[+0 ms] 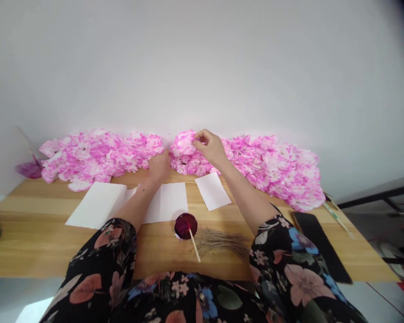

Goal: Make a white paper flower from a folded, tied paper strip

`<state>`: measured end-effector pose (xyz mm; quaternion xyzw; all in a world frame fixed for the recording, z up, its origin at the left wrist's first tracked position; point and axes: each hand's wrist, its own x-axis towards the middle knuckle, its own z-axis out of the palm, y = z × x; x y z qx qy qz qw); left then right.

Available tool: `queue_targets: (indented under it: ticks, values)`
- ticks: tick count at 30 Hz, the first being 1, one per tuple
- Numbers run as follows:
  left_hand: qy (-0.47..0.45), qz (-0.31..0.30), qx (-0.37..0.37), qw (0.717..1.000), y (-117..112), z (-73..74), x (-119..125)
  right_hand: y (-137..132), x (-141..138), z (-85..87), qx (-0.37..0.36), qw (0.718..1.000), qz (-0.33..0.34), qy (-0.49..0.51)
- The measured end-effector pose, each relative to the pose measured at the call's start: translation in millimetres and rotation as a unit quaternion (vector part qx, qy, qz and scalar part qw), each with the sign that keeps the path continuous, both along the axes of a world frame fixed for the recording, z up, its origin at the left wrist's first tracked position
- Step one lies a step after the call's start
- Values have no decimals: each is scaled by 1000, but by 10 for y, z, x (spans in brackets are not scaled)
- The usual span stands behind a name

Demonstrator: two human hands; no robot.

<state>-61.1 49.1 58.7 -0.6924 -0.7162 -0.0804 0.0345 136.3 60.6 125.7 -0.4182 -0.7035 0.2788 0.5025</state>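
A pink-and-white paper flower [182, 142] is pinched at its right edge between the thumb and fingers of my right hand [211, 148], above the middle of a long pile of similar flowers. My left hand [160, 166] is at the flower's lower left, its fingers closed toward the pile; what they hold, if anything, is hidden. Similar flowers lie heaped to the left [97, 154] and to the right [276, 166]. Below my left forearm are folded white paper sheets [173, 199], partly covered by the arm. A single white sheet [212, 191] lies under my right forearm.
On the wooden table [37, 233] sit a bowl of dark red liquid [182, 226] with a stick [194, 246] in it, a bundle of thin twigs [222, 242], a black phone-like slab [319, 244] and a brush [338, 219]. A wall [202, 67] rises behind the flowers.
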Motion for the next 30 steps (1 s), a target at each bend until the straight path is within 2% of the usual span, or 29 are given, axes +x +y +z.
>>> queue_targets:
  ticks: [9,13,17,19,23,25,30]
  values:
    - [13,-16,15,1000,-17,-206,-100,282,-441,99,81,984,0,-159]
    - [-7,-14,17,1000,-39,-187,-89,382,-553,106,95,984,22,-149]
    - [-45,5,29,999,-68,-160,-74,442,-532,100,88,989,30,-114]
    - [-71,-21,77,994,-63,-165,-67,459,-497,91,85,990,30,-105]
    - [-110,-143,204,962,-23,-196,-25,460,-444,90,75,992,30,-101]
    - [-118,-160,216,956,-2,-214,3,447,-433,104,67,992,29,-104]
    - [-106,-167,191,962,37,-289,16,421,-419,129,55,992,28,-109]
